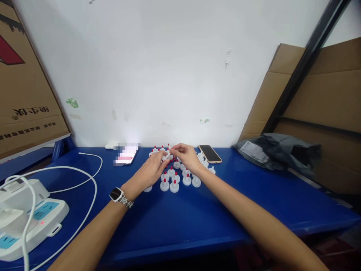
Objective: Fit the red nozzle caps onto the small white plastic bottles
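Observation:
My left hand [150, 170], with a watch on its wrist, is closed on a white nozzle cap [167, 156]. Thumb and fingertips of my right hand [188, 158] pinch together at the spout of that same cap; whether a small red tip is between them is hidden. Around and beneath both hands stand several white caps with red tips, such as the front red-tipped cap [174, 187]. To the right, under my right wrist, are white caps without a visible red tip, one of them a bare-spouted cap [196, 182].
A phone [210, 154] lies behind my right hand, and a lit phone [126, 155] lies to the left. A power strip [53, 214] with white cables occupies the blue table's [175, 222] left side. A grey plastic bag [278, 150] and cardboard [324, 90] stand right.

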`<state>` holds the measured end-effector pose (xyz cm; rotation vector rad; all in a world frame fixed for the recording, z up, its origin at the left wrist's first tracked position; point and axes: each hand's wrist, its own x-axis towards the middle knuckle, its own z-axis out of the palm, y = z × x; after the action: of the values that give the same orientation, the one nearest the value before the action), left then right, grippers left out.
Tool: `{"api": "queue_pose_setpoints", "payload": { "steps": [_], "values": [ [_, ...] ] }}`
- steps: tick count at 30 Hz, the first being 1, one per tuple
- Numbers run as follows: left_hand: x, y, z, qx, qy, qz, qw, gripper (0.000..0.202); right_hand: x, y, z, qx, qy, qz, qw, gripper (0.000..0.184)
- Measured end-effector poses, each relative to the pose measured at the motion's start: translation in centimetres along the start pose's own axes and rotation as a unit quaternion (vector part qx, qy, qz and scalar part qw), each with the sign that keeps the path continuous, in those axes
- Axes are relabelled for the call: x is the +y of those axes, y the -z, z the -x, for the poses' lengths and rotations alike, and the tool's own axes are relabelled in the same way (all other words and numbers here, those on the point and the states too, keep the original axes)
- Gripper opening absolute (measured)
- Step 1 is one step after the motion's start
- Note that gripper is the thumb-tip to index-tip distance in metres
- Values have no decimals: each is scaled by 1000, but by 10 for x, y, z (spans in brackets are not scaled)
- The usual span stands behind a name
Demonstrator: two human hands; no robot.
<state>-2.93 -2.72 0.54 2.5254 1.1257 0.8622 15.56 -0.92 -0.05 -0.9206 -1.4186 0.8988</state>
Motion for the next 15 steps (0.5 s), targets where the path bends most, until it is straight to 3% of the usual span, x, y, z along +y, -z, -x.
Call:
{"api": "queue_pose_setpoints", "payload": {
  "steps": [7,15],
  "values": [
    [0,1,1,-4,-17,8,1000,38,-5,-2,8,11,-1,-59,998,39],
    [7,8,3,1,-48,21,999,41,-24,-1,15,-53,-57,-146,986,44]
  ]
}}
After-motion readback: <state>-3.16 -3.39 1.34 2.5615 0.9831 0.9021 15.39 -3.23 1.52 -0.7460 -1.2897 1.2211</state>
